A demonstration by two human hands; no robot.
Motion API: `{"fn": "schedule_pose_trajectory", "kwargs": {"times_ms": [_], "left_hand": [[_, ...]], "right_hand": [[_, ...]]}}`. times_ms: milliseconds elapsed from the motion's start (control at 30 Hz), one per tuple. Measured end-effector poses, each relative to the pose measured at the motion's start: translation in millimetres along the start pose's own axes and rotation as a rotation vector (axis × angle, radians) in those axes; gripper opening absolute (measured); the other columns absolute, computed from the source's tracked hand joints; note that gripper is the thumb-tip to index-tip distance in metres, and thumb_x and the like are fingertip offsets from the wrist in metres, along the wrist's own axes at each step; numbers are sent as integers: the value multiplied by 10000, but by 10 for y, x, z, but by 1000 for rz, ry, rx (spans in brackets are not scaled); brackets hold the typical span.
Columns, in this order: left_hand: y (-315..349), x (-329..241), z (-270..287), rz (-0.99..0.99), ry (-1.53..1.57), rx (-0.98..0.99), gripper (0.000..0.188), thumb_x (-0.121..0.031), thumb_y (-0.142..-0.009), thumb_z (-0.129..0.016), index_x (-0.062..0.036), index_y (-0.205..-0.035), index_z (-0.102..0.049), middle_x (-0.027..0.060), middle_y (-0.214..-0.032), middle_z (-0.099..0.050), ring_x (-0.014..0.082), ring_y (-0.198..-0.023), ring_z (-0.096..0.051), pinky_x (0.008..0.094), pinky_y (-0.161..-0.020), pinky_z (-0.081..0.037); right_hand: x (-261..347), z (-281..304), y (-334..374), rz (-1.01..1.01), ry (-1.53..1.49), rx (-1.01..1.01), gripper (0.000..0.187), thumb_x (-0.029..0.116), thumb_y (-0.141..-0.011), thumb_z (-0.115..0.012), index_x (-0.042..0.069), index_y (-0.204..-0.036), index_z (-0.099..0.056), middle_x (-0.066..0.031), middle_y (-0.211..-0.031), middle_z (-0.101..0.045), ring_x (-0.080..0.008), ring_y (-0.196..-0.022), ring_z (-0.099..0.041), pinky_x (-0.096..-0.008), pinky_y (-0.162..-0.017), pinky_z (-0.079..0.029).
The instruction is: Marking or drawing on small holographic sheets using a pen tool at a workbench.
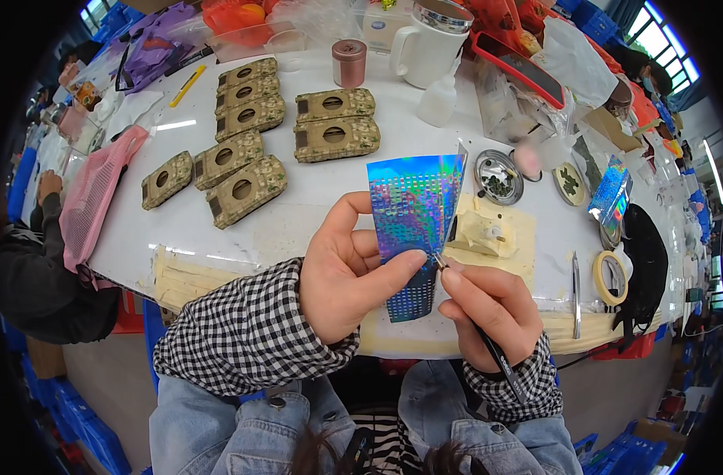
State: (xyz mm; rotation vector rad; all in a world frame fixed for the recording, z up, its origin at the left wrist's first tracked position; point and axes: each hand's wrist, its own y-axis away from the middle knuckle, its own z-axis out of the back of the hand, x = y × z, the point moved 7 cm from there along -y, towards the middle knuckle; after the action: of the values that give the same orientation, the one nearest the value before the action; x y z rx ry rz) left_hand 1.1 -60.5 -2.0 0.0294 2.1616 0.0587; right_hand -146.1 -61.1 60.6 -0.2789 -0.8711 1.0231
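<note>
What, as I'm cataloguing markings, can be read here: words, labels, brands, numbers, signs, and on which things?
Black tool in the right hand: pale lettering; I don't copy wording.
Pale box beside the white mug: blue mark, too small to read.
Elsewhere, any print is too small or blurred to tell.

Foil sheet (405, 218): iridescent blue, gridded; I hold it bent, frame centre.
Tweezers (498, 361): black, slanted, lower right of centre, tips at the sheet.
</note>
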Motion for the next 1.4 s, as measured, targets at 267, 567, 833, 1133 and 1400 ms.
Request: {"fn": "schedule_pose_trajectory", "kwargs": {"times_ms": [267,567,833,1133,1400], "left_hand": [[-1,8,5,-9,10,-2,473,44,-882,-591,-4,-1266,-320,148,-1049,-664,162,-974,-646,290,-846,-537],[-3,8,10,0,6,-5,474,42,-879,-596,-4,-1265,-326,153,-1055,-662,164,-980,-643,293,-852,-535],[-8,19,8,1,7,-14,461,43,-876,-600,-2,-1252,-338,151,-1037,-666,162,-964,-648,285,-836,-538],[-1,15,3,5,2,-19,478,45,-875,-600,-1,-1266,-329,148,-1038,-665,158,-958,-649,282,-832,-538],[-2,23,-2,5,-8,-10,493,50,-873,-599,-10,-1278,-324,140,-1037,-664,157,-959,-649,284,-838,-536]], "right_hand": [[0,-48,33,76,66,68,461,-109,-753,-683,-12,-1199,-614,-188,-1210,-536,-254,-1031,-629,-313,-879,-558],[5,-51,25,92,70,90,440,-108,-755,-670,-41,-1186,-611,-195,-1204,-538,-257,-1031,-629,-309,-868,-564],[-3,-43,31,104,75,73,460,-103,-733,-694,-35,-1181,-618,-195,-1190,-550,-263,-1017,-631,-310,-863,-564],[2,-32,38,94,60,31,511,-70,-693,-742,-7,-1186,-626,-173,-1170,-580,-268,-1006,-636,-318,-847,-557],[-5,-21,45,93,50,20,519,-67,-689,-747,4,-1189,-627,-168,-1172,-582,-267,-1000,-638,-317,-846,-557]]}}
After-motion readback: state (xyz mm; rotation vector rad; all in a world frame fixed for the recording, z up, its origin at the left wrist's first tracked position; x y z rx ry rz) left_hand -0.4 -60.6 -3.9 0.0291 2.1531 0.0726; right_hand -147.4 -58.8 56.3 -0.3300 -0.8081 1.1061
